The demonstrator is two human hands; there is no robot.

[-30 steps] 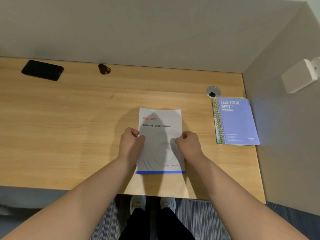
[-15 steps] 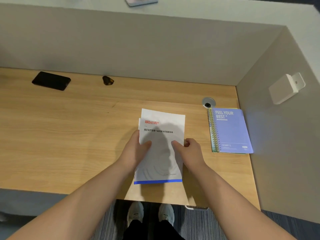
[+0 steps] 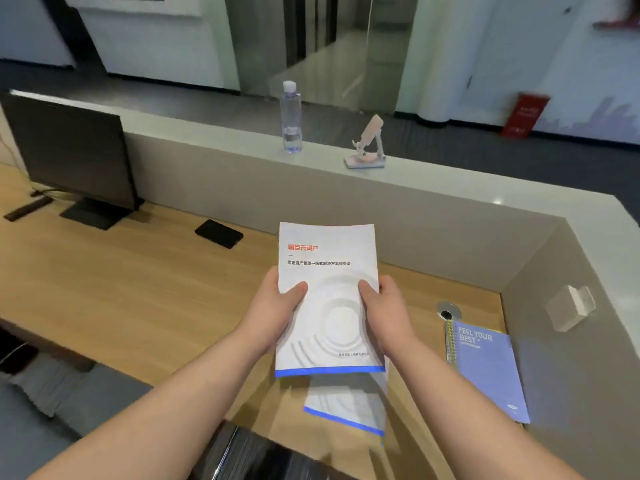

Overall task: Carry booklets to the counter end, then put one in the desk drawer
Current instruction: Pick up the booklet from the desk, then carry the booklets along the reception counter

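The white booklets (image 3: 327, 299), blue-banded along the near edge, are held above the wooden desk (image 3: 131, 292), with a lower booklet's edge (image 3: 346, 407) slipping out beneath the top one. The left hand (image 3: 273, 315) grips their left side, thumb on the cover and fingers curled under; the right hand (image 3: 388, 315) clamps the right side likewise. To the right lies a purple spiral notebook (image 3: 485, 368). A black phone (image 3: 219, 233) lies farther left. On the far counter ledge (image 3: 450, 181) stand a water bottle (image 3: 290, 117) and a phone stand (image 3: 367, 147).
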